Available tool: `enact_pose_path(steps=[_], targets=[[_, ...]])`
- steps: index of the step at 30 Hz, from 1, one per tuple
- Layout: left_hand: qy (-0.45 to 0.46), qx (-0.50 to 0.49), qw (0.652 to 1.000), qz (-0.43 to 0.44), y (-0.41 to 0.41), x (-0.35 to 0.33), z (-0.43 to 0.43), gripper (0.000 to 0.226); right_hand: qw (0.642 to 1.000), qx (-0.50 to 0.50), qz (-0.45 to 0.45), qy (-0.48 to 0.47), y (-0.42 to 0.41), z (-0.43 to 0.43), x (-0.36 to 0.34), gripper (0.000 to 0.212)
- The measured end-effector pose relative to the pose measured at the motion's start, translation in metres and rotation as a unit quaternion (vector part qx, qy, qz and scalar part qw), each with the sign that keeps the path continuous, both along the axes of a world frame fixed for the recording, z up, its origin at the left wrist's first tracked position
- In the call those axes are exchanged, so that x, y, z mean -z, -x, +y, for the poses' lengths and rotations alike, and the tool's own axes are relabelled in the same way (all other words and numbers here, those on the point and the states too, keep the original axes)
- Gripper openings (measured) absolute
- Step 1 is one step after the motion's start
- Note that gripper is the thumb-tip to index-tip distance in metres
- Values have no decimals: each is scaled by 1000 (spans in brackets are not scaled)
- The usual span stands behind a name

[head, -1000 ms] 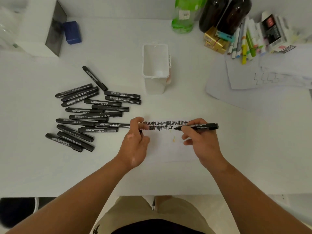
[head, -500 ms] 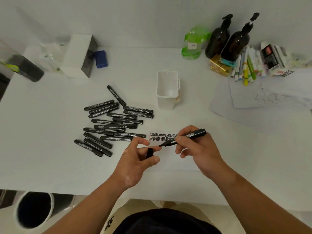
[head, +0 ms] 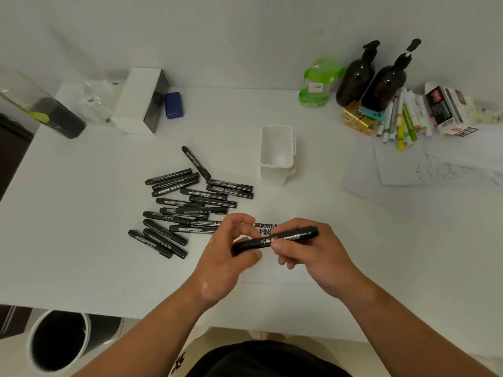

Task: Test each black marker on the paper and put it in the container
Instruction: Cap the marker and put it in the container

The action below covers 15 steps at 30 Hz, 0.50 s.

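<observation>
A black marker (head: 283, 237) lies level between both hands, its cap on. My right hand (head: 313, 254) pinches its barrel. My left hand (head: 228, 254) holds the capped end with curled fingers. Beneath the hands lies a white paper (head: 277, 273) with black scribbles (head: 265, 228) along its top. Several black markers (head: 187, 205) lie in a loose pile to the left. The white container (head: 276, 155) stands upright behind the paper, and no marker shows inside it.
Two dark pump bottles (head: 373, 77), a green bottle (head: 315, 83), coloured pens (head: 402, 118) and loose sheets (head: 424, 170) fill the back right. A white box (head: 138, 99) and blue block (head: 173, 104) sit back left. A bin (head: 57, 341) stands below the table's front edge.
The tip has left the paper. My left hand brought the cap to the marker and it now sits on the tip. The view tilted up, showing more of the table's back.
</observation>
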<state>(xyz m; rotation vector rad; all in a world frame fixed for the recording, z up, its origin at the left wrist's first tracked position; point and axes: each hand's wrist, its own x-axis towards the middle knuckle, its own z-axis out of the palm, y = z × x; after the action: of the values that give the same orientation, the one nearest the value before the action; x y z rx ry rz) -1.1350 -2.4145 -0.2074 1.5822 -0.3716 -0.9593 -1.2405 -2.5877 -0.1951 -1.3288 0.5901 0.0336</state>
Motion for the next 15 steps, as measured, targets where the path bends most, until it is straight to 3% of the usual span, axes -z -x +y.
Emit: enact_pose_path(steps=[2, 3, 5, 9, 15], targets=[[55, -73, 987, 130, 0, -4, -9, 22, 1000, -9, -8, -1, 0, 0, -2, 20], [57, -85, 983, 153, 1, -5, -12, 14, 1000, -9, -12, -1, 1, 0, -3, 20], [36, -71, 989, 125, 0, -6, -16, 9, 1000, 4, -18, 1, 1, 1, -4, 20], [10, 1, 999, 34, -1, -10, -17, 21, 999, 18, -29, 28, 3, 2, -6, 17], [12, 0, 999, 31, 2, -12, -18, 32, 997, 24, -58, 36, 2, 3, -8, 14]])
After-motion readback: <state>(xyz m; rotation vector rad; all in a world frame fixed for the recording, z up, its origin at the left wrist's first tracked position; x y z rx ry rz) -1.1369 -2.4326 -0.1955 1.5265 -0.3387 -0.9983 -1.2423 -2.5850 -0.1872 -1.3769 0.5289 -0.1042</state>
